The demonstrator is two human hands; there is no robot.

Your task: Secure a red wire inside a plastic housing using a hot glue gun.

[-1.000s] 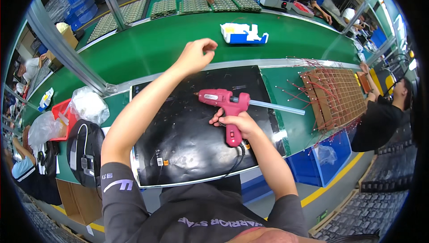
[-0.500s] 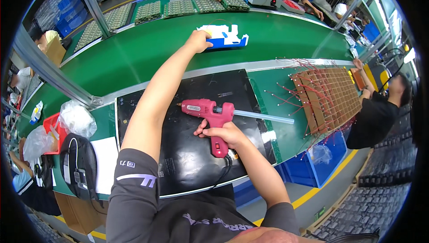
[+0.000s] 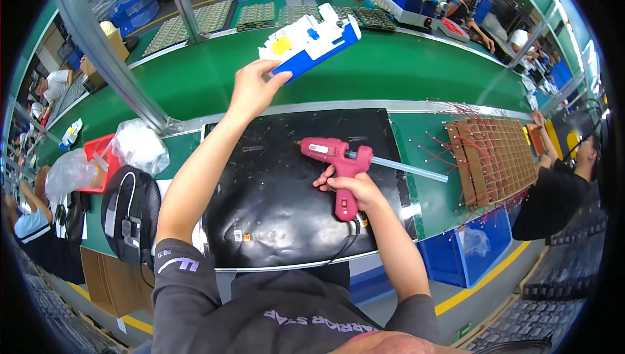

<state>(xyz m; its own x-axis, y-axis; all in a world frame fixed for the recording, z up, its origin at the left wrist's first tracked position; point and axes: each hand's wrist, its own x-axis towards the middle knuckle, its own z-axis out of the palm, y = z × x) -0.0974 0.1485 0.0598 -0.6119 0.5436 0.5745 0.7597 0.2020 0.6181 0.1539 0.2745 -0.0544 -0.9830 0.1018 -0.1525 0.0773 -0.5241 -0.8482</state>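
Pale lettering (image 3: pixel 319 323) on shirt (image 3: pixel 277 295), characters (image 3: pixel 164 253) on sleeve (image 3: pixel 189 292)

Green table (image 3: pixel 430 203), black sheet (image 3: pixel 280 185) over its middle.
Clock read from sheet's centre: small white and orange labels (image 3: pixel 238 235) on it at 8. Cardboard divider grid (image 3: pixel 501 159) at 3, red wires (image 3: pixel 463 112) poking from its cells, some reaching over the green. Black rounded bag (image 3: pixel 130 207) at 9. Between 9 and 10: bunched clear plastic bag (image 3: pixel 141 147), red tray (image 3: pixel 113 166) farther out.
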